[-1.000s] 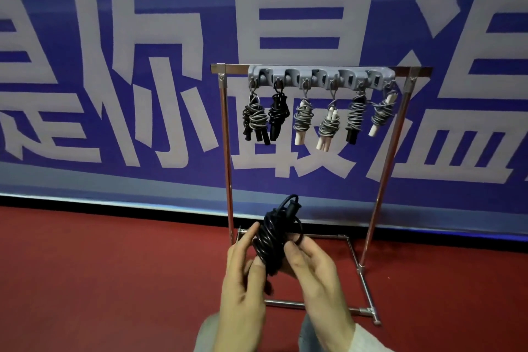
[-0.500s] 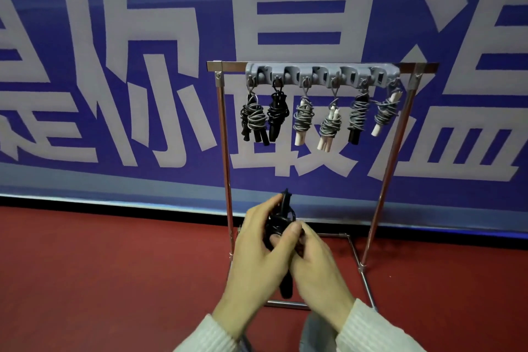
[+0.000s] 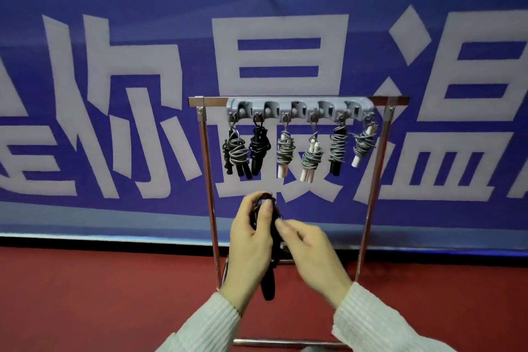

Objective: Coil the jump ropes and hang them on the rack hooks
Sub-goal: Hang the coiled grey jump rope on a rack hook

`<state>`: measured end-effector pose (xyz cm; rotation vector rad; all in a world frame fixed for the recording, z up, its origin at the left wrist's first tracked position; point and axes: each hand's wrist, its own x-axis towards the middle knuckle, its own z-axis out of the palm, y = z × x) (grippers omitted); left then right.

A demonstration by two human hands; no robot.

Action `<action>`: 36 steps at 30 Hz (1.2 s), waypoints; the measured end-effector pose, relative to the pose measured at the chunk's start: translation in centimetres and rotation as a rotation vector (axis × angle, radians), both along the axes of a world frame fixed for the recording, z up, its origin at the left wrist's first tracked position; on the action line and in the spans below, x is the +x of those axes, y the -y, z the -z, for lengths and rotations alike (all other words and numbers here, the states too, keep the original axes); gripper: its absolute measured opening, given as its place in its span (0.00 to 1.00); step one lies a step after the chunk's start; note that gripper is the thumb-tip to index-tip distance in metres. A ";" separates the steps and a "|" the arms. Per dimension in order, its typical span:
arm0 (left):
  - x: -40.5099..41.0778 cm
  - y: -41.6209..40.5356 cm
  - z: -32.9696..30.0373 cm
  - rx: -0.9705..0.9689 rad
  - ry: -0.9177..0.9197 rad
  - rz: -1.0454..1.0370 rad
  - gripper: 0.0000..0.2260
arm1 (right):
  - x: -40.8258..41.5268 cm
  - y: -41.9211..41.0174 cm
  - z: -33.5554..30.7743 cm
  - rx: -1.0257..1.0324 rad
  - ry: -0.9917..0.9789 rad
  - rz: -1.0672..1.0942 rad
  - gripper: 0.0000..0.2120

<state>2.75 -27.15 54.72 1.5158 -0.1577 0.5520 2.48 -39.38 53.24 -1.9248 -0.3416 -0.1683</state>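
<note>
The left hand [image 3: 251, 240] curls round a coiled black jump rope [image 3: 270, 254] in front of the rack [image 3: 371, 194], thumb pressed near its top loop, while the right hand [image 3: 310, 254] pinches the bundle from the side. Every hook on the grey hook strip [image 3: 300, 108] seems to carry a bundle already. Forcing this one onto a shared hook could knock a hanging rope [image 3: 285, 148] loose, and easing the grip could let the coil unwind.

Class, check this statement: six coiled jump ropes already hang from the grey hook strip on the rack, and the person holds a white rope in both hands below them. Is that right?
One detail is wrong. In the head view the rope in the hands is black, not white. The left hand and right hand both hold it, below six coiled ropes hanging from the grey hook strip on the rack.
</note>
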 end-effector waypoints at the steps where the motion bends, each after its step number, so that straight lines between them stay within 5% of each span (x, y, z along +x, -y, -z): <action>1: 0.4 0.5 -0.5 0.026 0.017 -0.002 0.06 | 0.5 0.1 -0.5 0.022 0.026 0.065 0.29; 7: 4.0 2.1 -3.9 0.017 0.034 -0.029 0.08 | 3.3 0.5 -4.1 -0.371 0.334 0.431 0.15; 13: 5.9 1.2 -5.1 -0.055 0.089 -0.023 0.04 | 6.0 -0.2 -4.9 0.291 0.196 0.139 0.06; 16: 6.4 0.4 -5.3 -0.107 0.086 -0.019 0.02 | 7.0 -1.2 -4.9 0.315 0.167 0.043 0.03; 23: 9.5 -3.0 -5.3 0.191 0.153 -0.015 0.07 | 10.3 -3.1 -5.3 0.340 0.139 0.039 0.02; 28: 13.0 -5.4 -7.0 0.173 0.097 -0.014 0.07 | 13.2 -5.4 -7.7 0.323 0.164 0.055 0.13; 36: 19.0 -6.3 -9.9 0.210 0.083 0.084 0.07 | 19.0 -4.8 -10.4 0.380 0.199 -0.003 0.15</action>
